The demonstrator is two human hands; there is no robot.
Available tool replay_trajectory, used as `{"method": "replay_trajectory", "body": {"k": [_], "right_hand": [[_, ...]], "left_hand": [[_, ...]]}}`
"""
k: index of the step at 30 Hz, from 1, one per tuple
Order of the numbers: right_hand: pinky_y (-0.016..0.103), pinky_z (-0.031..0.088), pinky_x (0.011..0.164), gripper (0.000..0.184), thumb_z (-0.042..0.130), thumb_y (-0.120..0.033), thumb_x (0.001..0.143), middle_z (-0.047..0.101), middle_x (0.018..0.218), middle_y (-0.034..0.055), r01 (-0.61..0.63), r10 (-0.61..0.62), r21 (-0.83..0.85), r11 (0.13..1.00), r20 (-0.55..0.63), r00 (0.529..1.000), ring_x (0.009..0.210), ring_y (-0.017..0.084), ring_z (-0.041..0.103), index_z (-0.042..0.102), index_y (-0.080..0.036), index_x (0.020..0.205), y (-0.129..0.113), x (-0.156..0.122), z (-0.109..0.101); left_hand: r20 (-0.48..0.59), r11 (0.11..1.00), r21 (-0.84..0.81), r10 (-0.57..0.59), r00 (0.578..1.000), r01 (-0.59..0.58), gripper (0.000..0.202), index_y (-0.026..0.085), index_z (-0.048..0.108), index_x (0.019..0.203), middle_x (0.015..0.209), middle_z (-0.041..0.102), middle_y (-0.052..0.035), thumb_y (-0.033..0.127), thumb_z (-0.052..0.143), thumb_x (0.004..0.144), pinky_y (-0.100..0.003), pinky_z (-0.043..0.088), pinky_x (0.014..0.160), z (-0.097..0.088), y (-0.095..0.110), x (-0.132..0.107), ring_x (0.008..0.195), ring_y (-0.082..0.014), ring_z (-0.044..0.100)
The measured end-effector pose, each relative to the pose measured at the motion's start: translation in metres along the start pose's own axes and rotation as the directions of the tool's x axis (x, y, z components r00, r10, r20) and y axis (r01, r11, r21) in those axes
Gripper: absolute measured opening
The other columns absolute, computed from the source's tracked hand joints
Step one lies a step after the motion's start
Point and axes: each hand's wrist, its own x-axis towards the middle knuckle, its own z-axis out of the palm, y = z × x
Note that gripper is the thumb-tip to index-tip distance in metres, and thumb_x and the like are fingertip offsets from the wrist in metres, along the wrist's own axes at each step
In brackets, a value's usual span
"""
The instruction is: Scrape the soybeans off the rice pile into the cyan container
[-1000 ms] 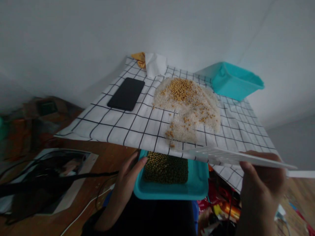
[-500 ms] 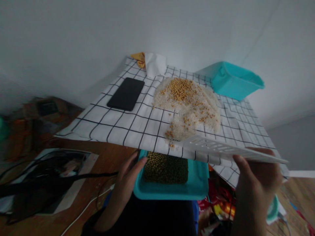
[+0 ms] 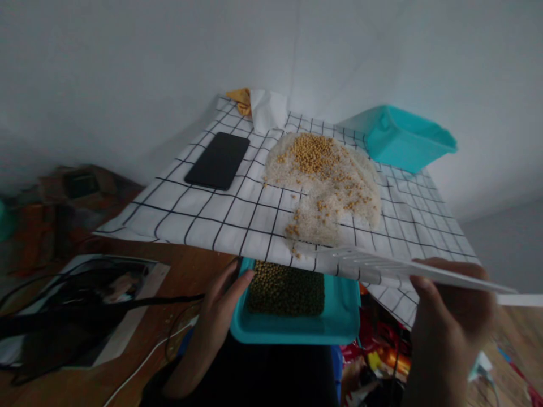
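My left hand (image 3: 218, 302) grips the left rim of a teal plastic basin (image 3: 292, 334), just below the table's front edge. Inside the basin lie yellowish soybeans (image 3: 269, 275) on the left and dark green beans (image 3: 303, 291) on the right. In my right hand (image 3: 453, 305) is a thin white slotted plastic board (image 3: 382, 265), pinched between thumb and fingers. The board is held nearly flat, its far end at the table's front edge. Beyond it, a heap of white rice (image 3: 316, 215) spreads over the cloth, with soybeans (image 3: 314, 151) piled on top and scattered through it.
A checked white cloth (image 3: 203, 220) covers the table. On it are a black phone (image 3: 218, 161), a white crumpled cloth or paper (image 3: 268, 110), a yellow piece (image 3: 241, 100) and a teal bin (image 3: 409, 138) at back right. Cables and clutter lie on the floor (image 3: 144, 345).
My right hand has moved a little to the right with the slotted board, whose far end has dropped slightly and drawn back from the rice. The left hand and basin stay put.
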Motion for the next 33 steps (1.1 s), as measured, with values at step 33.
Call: {"method": "replay_trajectory", "body": {"k": [33], "right_hand": [[0.031,0.044,0.065,0.022,0.083,-0.022,0.069,0.065,0.072,-0.001,0.008,-0.009,0.031,0.999,0.049,0.999,0.068,0.016,0.06,0.062,-0.019,0.074,-0.002,-0.003,0.007]], "left_hand": [[0.014,1.0,-0.007,0.017,1.0,-0.017,0.033,0.024,0.073,0.1,0.114,0.077,-0.0025,0.043,0.068,0.073,-0.034,0.046,0.105,0.0,0.002,-0.001,0.117,-0.0267,0.066]]}}
